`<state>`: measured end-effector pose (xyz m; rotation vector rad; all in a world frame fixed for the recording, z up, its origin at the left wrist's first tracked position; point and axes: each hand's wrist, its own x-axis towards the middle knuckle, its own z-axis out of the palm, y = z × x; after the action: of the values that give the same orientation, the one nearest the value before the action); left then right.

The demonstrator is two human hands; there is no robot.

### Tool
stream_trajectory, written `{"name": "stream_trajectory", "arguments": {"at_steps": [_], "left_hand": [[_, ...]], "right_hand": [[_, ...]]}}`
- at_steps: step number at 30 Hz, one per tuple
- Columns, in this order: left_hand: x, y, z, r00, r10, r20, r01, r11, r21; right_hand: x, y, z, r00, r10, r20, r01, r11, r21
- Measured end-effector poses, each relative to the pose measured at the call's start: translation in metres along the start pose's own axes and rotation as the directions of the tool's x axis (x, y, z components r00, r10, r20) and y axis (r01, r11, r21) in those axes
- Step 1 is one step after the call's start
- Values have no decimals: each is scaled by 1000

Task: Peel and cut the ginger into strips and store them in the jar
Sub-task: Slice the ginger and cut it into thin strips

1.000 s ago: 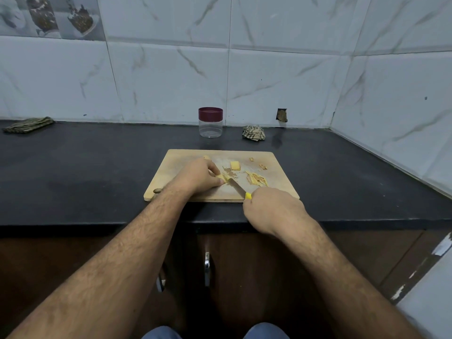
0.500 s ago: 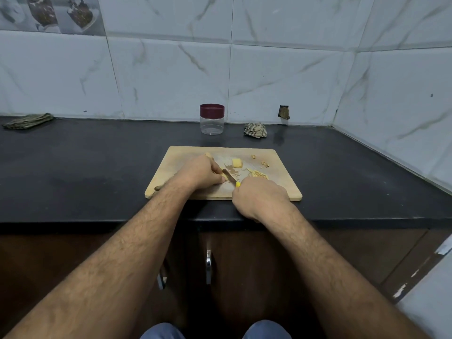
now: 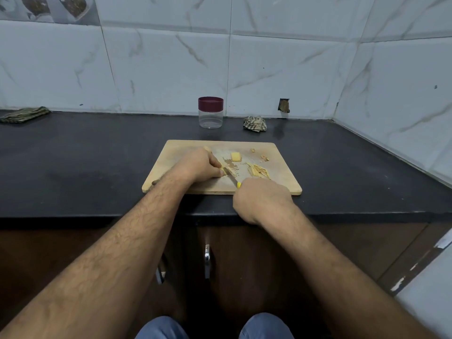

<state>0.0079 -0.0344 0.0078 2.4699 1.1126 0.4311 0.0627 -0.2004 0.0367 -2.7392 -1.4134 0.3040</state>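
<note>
We see a pale yellow ginger piece [image 3: 221, 169] pinned on the wooden board, mostly hidden, with the knife [image 3: 230, 177] blade touching it. A peeled ginger block [image 3: 236, 156] lies beyond, cut strips [image 3: 258, 170] heaped to its right. The clear jar [image 3: 210, 112], maroon lid on, stands upright behind

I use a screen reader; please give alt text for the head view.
A left hand holds ginger on a cutting board while the right hand slices it with a knife. Cut strips lie beside the blade; a lidded jar stands behind.
</note>
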Motion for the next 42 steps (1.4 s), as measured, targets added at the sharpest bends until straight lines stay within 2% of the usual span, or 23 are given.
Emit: {"name": "stream_trajectory", "arguments": {"at_steps": [10,19,42], "left_hand": [[-2,1,-3,1000,4,30,-4,1000,12],[-4,3,-1,1000,9,26,-9,1000,-7],[-4,1,0,999,32,11,-32,999,-13]], "right_hand": [[-9,22,0,999,20,-27,-19,998,66],[2,7,-3,999,7,-54,1,991,134],[10,-10,-2,999,11,-44,-7,996,88]]}}
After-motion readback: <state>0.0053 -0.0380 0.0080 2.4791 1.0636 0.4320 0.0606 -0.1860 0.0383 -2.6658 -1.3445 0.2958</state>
